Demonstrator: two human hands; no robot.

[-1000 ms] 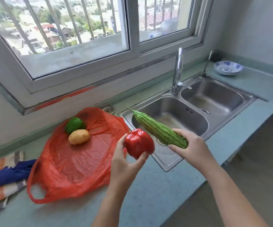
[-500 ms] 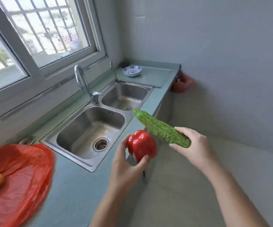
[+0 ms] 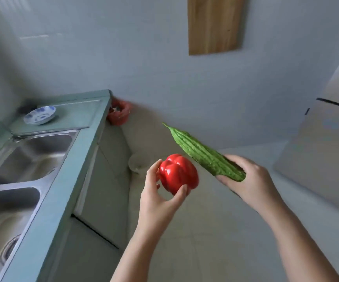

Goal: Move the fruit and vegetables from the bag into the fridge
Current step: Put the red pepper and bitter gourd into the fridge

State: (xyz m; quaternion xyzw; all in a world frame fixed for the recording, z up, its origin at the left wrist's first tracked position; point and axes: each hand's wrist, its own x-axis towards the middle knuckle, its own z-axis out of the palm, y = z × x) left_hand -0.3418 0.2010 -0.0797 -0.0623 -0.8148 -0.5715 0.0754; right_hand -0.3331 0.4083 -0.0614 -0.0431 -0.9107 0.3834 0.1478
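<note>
My left hand (image 3: pixel 158 197) grips a shiny red bell pepper (image 3: pixel 178 173) in front of me. My right hand (image 3: pixel 249 181) holds a long bumpy green bitter gourd (image 3: pixel 200 152) by its thick end, its pointed tip aimed up and left. Both are held over the floor, apart from each other. A white fridge (image 3: pixel 325 143) with its doors closed stands at the right edge. The bag on the counter is out of view.
A green counter (image 3: pixel 67 180) with a double steel sink (image 3: pixel 18 176) runs along the left. A blue-and-white dish (image 3: pixel 40 117) sits at its far end. A red plastic bag (image 3: pixel 119 112) lies in the floor corner; a wooden board (image 3: pixel 214 24) hangs on the wall.
The view has swung right, away from the window and the orange bag. The fridge has come into sight. Both hands still hold the pepper and gourd in the same pose.
</note>
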